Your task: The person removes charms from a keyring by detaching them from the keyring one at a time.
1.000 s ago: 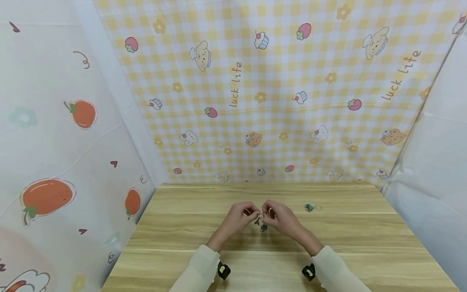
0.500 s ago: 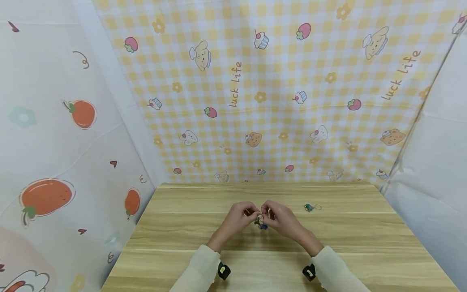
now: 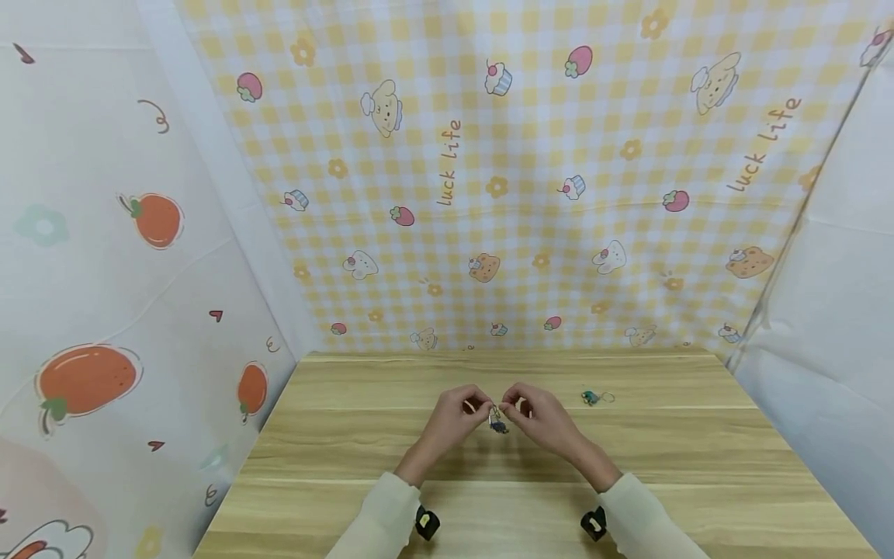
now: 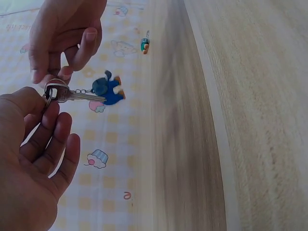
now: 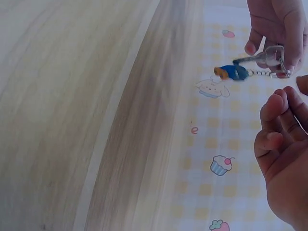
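Between thumb and index finger, my left hand (image 4: 33, 144) pinches a metal key ring (image 4: 47, 91). From that ring hang a silver key (image 4: 77, 96) and, on a short bead chain, a blue figure charm (image 4: 111, 91) with orange feet. All of it is held above the table. Close beside the ring is my right hand (image 5: 286, 149), its fingers loosely bent and its thumb apart from the index finger. In the right wrist view a small gap shows between its fingertips and the ring. The head view shows the hands (image 3: 454, 419) nearly meeting.
A second keychain (image 3: 590, 397) with a green figure and its own ring lies on the wooden table (image 3: 335, 435), beyond the right hand. A yellow checked cloth (image 3: 419, 233) hangs behind the table. Black wrist cameras (image 3: 427, 523) sit at both cuffs.
The key and blue charm have swung up and slightly left, and now hang closer to the left fingertips. The right fingertips stand a little apart from the ring. The green keychain stays put.
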`<action>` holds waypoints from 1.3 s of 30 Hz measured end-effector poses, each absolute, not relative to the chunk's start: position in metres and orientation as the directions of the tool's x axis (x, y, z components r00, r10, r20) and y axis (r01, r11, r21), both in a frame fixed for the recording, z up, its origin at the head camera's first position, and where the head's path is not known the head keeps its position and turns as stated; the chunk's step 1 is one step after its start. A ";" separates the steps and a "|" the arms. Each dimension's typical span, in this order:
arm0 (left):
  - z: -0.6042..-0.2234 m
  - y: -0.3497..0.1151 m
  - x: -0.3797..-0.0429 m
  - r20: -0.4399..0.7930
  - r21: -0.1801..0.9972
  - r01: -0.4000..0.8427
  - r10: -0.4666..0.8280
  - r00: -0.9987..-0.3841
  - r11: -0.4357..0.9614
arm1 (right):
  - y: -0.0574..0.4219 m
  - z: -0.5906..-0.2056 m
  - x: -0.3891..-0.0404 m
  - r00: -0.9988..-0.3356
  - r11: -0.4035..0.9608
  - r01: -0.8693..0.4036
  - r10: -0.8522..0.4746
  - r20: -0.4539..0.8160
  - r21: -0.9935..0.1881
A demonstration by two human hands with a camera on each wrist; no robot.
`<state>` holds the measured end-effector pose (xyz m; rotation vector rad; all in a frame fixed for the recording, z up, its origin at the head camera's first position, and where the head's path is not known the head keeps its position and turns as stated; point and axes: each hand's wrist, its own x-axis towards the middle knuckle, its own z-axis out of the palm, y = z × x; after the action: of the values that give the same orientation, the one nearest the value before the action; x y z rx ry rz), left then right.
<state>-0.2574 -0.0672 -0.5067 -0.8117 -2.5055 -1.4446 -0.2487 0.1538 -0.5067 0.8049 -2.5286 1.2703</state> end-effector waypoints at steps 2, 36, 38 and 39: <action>-0.507 -0.066 -0.258 0.375 0.764 0.513 0.379 -0.846 0.390 | 0.153 -0.506 -0.247 -0.837 0.469 -0.539 -0.389 0.385 -0.699; -0.503 -0.057 -0.252 0.298 0.831 0.424 0.356 -0.886 0.360 | 0.156 -0.514 -0.247 -0.818 0.429 -0.568 -0.390 0.423 -0.702; -0.503 -0.058 -0.252 0.297 0.831 0.423 0.354 -0.887 0.362 | 0.156 -0.515 -0.247 -0.822 0.431 -0.561 -0.389 0.416 -0.706; -0.503 -0.058 -0.251 0.298 0.830 0.423 0.352 -0.887 0.363 | 0.156 -0.515 -0.247 -0.825 0.433 -0.557 -0.387 0.412 -0.709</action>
<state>-0.2514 -0.0583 -0.5030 -0.7226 -2.5359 -1.5768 -0.2467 0.1563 -0.5150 0.8326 -2.4958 1.3424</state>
